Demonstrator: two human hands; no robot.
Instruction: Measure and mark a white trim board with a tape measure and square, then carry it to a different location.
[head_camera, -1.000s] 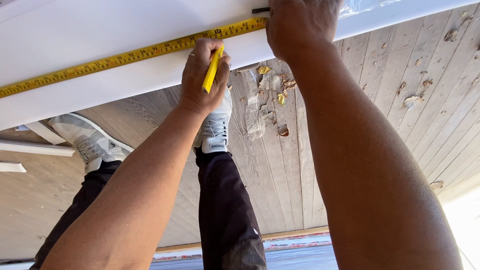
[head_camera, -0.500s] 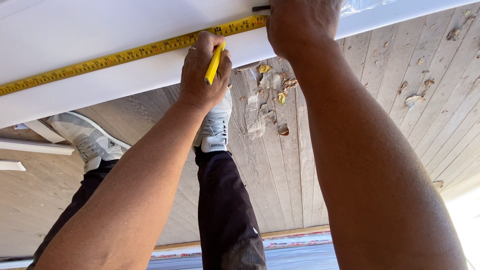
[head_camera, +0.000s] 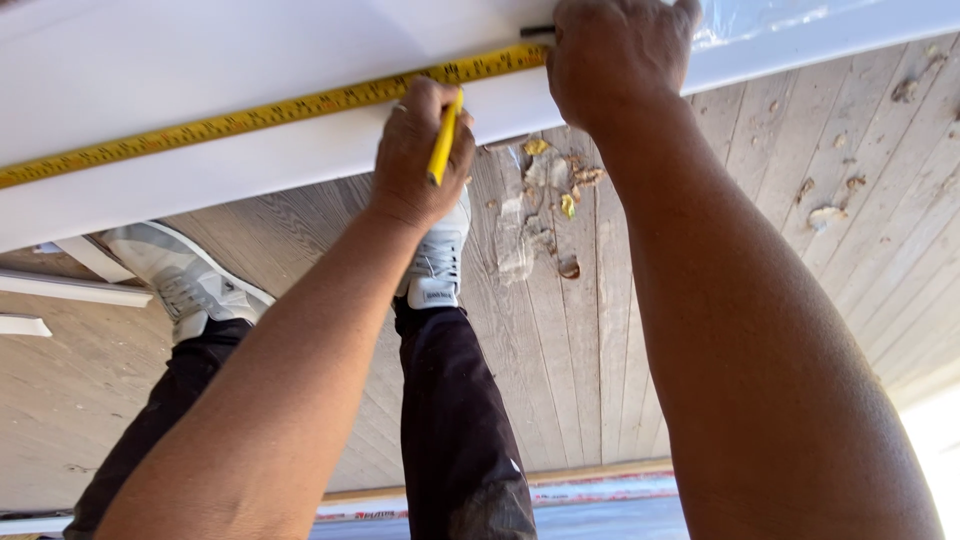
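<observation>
A long white board (head_camera: 200, 70) lies across the top of the view, with a yellow tape measure (head_camera: 250, 115) stretched along it. My left hand (head_camera: 415, 160) is closed around a yellow pencil (head_camera: 443, 140), whose upper end meets the tape. My right hand (head_camera: 615, 60) presses down on the tape's right end at the board and covers it. A small dark piece (head_camera: 535, 31) sticks out from under that hand. Below the board I see my grey shoes (head_camera: 185, 275) (head_camera: 435, 265) and dark trouser legs (head_camera: 455, 420).
Grey wooden deck planks (head_camera: 780, 200) run under the board, with dry leaves and debris (head_camera: 560, 190) near my right shoe. White trim offcuts (head_camera: 70, 290) lie at the left. A strip with a taped edge (head_camera: 600, 490) crosses the bottom.
My left hand with the pencil has shifted a little to the right along the tape. My right hand has stayed put on the tape.
</observation>
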